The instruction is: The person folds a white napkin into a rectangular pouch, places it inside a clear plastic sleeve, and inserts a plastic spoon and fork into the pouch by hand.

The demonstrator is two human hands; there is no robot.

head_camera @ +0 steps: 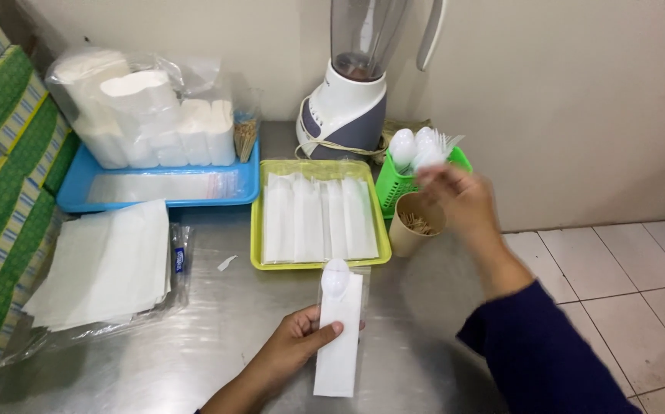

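where the steel table (pixel 217 337) lies crowded: yellow tray (pixel 256 230), green basket (pixel 391 188), blender (pixel 346 96)

Bare left hand (pixel 290 353), dark navy right sleeve (pixel 539 353)

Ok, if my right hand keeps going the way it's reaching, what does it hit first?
Probably the plastic spoons in the green basket; the right hand is blurred, so depth is unclear.

Narrow white paper packet (pixel 339 336) flat on steel counter, white plastic spoon (pixel 335 277) bowl poking from its far end
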